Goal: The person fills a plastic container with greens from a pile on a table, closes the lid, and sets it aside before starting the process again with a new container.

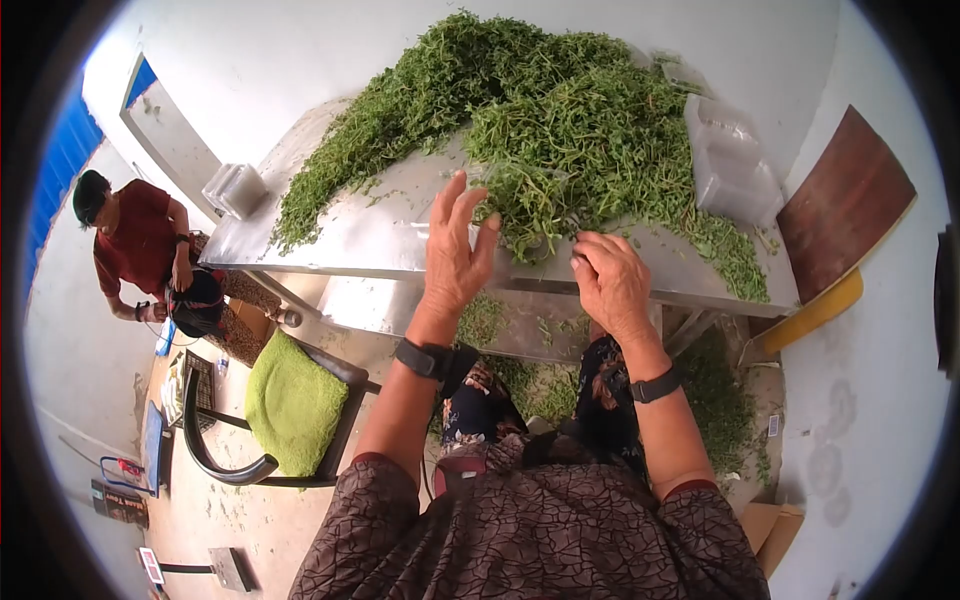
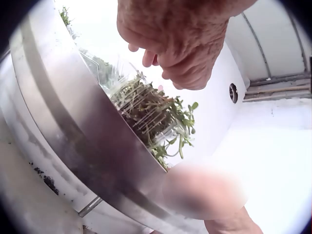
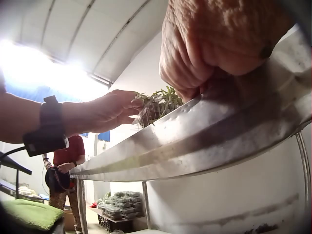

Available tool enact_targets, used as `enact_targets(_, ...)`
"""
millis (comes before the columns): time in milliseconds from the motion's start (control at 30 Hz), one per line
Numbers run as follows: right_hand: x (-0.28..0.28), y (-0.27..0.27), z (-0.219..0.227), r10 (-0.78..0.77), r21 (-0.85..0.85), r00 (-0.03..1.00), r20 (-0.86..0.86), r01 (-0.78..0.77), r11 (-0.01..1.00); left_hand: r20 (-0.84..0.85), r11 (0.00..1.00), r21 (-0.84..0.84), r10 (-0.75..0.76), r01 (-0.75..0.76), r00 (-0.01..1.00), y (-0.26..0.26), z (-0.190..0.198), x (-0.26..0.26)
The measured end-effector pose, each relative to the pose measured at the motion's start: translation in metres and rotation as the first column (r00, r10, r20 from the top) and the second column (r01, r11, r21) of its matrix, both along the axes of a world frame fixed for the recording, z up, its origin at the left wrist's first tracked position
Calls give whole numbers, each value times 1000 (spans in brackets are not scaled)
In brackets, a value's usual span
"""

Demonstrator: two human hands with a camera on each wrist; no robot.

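Observation:
A clear plastic box [image 2: 141, 109] packed with leafy green sprigs [image 1: 525, 205] sits at the near edge of the metal table [image 1: 375, 235]. My left hand [image 1: 460, 250] is on the box's left side, fingers extended and spread, thumb toward the box. On the other side, my right hand [image 1: 612, 285] bends its fingers down at the table edge, beside the sprigs. In the right wrist view those fingertips are tucked under the hand, and I cannot tell whether they pinch a sprig. A large heap of the same greens [image 1: 590, 130] spreads over the table behind.
Stacked clear boxes stand at the table's left end [image 1: 235, 190] and beside the heap on the right [image 1: 735, 160]. A person in a red shirt [image 1: 145, 235] stands at the left. A chair with a green cushion [image 1: 295, 405] is at my left. Loose greens [image 1: 710, 400] lie on the floor.

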State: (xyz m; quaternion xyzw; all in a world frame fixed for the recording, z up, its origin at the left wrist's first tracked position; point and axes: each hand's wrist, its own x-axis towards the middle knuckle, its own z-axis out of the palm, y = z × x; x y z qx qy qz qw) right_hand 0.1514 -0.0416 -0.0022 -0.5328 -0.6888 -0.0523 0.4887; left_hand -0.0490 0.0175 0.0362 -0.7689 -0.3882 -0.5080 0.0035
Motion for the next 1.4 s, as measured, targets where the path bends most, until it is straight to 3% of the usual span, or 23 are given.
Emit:
enact_targets(167,-1,0,0,-21,-7,1000,13,21,1000,-255,996,89,21,1,967,-23,-1,15)
enact_targets(567,-2,0,1,-16,34,1000,18,16,999,-387,997,71,58,-33,920,-9,-3,19)
enact_targets(733,-1,0,0,-9,13,1000,17,9,1000,-426,998,50,-5,29,905,-4,8,-3)
enact_targets(800,-1,0,0,0,15,1000,16,0,1000,-437,996,-43,-90,80,895,-3,16,-16)
enact_targets(933,-1,0,0,-1,16,1000,12,1,1000,-555,994,-110,-61,0,829,5,25,-41)
enact_targets(1067,0,1,0,15,37,999,33,-16,999,-465,987,-155,-117,50,877,-5,29,-53)
enact_targets(1133,0,1,1,9,38,999,39,-10,999,-230,974,-191,-163,120,959,-13,31,-55)
enact_targets(1233,-1,0,0,4,29,999,51,-5,1000,-158,978,-184,-130,100,979,-18,26,-49)
enact_targets(1267,-1,1,1,-5,33,998,56,3,999,-231,993,-109,-68,44,971,-21,27,-45)
enact_targets(1400,0,1,2,-3,33,997,82,0,999,-306,997,-70,13,-36,952,-15,18,-36)
